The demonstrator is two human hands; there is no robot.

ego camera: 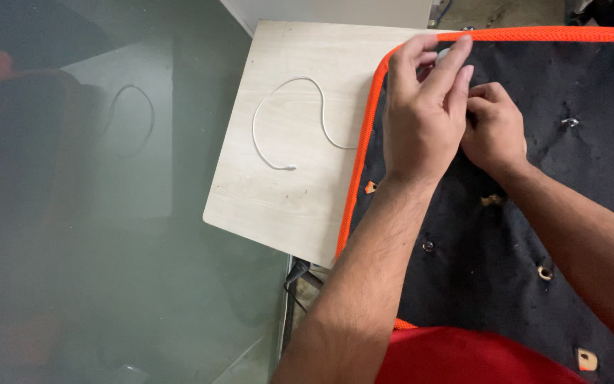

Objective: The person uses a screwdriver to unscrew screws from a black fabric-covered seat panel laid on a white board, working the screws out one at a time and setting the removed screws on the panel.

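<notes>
Both hands were crowded together near the top edge of the black panel (520, 213), a dark fabric-covered board rimmed with an orange border (359, 178). The left hand (421, 117) arched over the spot with fingers curled, index and thumb pinching a small pale piece (443, 53) right by the orange rim, apparently to keep it steady against the fabric. The right hand (493, 128) sat just beside it, touching the left, fingertips bunched and pressed down on the panel; whether it gripped anything could not be told, since the left hand covered that patch. The panel lay flat across a pale wooden surface (293, 199), overhanging it toward the person, which kept the work close under the eyes. Small metal eyelets (570, 122) and little tan tags (586, 359) dotted the black fabric, well apart from the hands. A white cable (319, 107) curled loose on the bare wood to the left, partly tucked under the orange border, out of the way.
</notes>
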